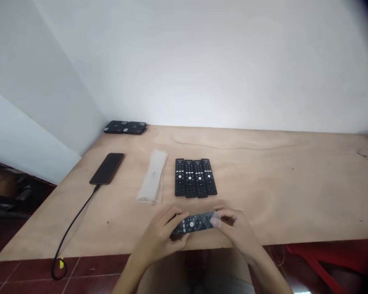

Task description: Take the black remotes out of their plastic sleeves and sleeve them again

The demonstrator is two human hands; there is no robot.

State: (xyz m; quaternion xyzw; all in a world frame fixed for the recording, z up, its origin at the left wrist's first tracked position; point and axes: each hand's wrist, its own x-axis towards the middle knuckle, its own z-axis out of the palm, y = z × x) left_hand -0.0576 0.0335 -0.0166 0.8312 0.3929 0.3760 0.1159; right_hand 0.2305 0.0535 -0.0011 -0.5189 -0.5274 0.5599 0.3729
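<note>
Near the table's front edge, a black remote control (196, 223) in a clear plastic sleeve is held sideways between my hands. My left hand (167, 229) grips its left end, fingers on the upper edge and thumb below. My right hand (231, 222) pinches the sleeve at the right end, where the plastic reaches past the remote. Beyond them, several black remotes (189, 178) lie side by side, buttons up. Left of these rests a small pile of flat, translucent plastic sleeves (153, 175).
A phone (108, 168) with a black cable (75, 223) lies on the left of the wooden table (263, 183). Two black boxes (125, 127) sit at the back left corner by the wall. A red chair (325, 255) stands below the front edge at the right.
</note>
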